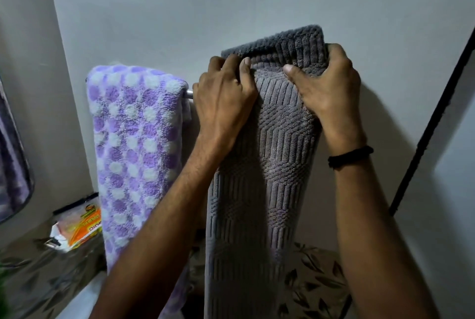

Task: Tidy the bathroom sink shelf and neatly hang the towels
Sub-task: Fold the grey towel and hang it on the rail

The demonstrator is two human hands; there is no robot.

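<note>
A grey patterned towel (259,190) hangs folded lengthwise in front of the wall, its top edge bunched up above the rail. My left hand (223,97) grips its upper left edge and my right hand (331,82) grips its upper right edge, thumbs pressed on the front. A purple towel with white dots (133,144) hangs over the metal towel rail (189,93) just to the left. Only a short piece of the rail shows between the two towels.
A shelf with a leaf-patterned cover (38,275) lies at lower left, holding an orange and yellow packet (82,226). A mirror edge (15,159) shows at the far left. A dark door frame (434,118) runs along the right.
</note>
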